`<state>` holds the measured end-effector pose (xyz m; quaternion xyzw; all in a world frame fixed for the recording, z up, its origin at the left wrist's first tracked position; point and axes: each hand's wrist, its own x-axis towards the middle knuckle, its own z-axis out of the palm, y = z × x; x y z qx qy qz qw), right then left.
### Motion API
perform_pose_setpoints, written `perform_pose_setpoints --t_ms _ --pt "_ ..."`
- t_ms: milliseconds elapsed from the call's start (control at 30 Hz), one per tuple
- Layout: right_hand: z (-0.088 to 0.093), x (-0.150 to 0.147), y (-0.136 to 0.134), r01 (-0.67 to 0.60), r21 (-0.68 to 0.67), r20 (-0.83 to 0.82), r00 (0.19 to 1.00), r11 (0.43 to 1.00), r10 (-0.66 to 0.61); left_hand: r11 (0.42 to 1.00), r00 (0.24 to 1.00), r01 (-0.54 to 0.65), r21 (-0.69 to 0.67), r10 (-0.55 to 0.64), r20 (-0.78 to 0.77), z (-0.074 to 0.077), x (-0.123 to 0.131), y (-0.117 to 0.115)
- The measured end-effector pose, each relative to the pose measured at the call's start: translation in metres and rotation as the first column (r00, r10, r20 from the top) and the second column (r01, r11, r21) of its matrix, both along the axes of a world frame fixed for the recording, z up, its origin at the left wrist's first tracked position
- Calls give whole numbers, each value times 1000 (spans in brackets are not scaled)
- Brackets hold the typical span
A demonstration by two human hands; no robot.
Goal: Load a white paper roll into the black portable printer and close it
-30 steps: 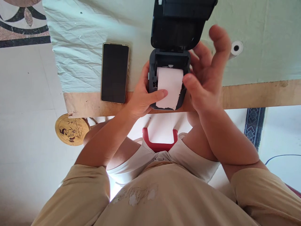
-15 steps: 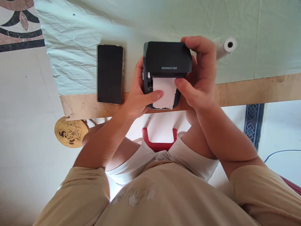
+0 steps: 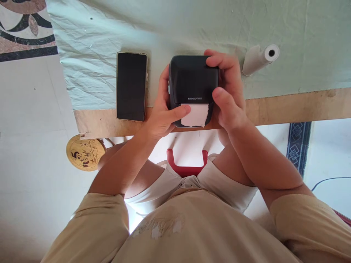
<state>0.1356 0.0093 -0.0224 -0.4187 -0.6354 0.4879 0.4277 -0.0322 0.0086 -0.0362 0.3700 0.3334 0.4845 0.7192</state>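
Observation:
A black label printer point(image 3: 194, 78) marked NIIMBOT is at the table's near edge, between my two hands. Its lid lies down, and a white paper strip point(image 3: 197, 115) with a torn end sticks out at the front. My left hand point(image 3: 164, 107) grips the printer's left side, the thumb pressing on the paper. On the right side, my right hand point(image 3: 229, 91) holds the printer, with a finger on top of the lid and the thumb at the lid's right edge. The fingertips behind the printer are hidden.
Left of the printer lies a dark-screened smartphone point(image 3: 131, 86). A white paper roll point(image 3: 259, 60) rests on the green cloth point(image 3: 296, 33) to the right. Below the wooden table edge point(image 3: 290, 104) are a round wooden stool point(image 3: 85, 152) and a red seat frame point(image 3: 188, 170).
The printer's lid, raised before, has come down over the paper. My right thumb has moved off the paper to the lid's side. The view has shifted slightly.

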Motion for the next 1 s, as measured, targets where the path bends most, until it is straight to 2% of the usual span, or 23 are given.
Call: perform_pose_setpoints --t_ms 33,100,233,367,533,633,1000 --pt "-1 -3 0 23 7 -76 997 1000 -23 1000 999 -6 28 5 45 2 1 0" --pt "-1 -8 -1 43 -7 -190 981 999 -44 1000 997 -9 -19 10 73 6 1 -1" --pt "-3 -10 -1 -20 -92 -187 982 996 2 996 1000 -9 -88 9 9 13 1 -5" --pt "-5 -8 -1 -14 -107 -191 982 994 -6 988 998 -36 -148 28 -52 16 0 -7" --pt "-4 -9 -1 -33 -158 -241 971 987 -6 980 1000 -1 -199 1 0 18 0 -7" --pt "-2 -10 -2 -32 -174 -250 968 984 -13 969 999 -12 -248 23 42 19 1 -6" --pt "1 -11 -1 -57 -218 -329 944 974 -18 991 994 45 -124 -32 104 20 2 -4"
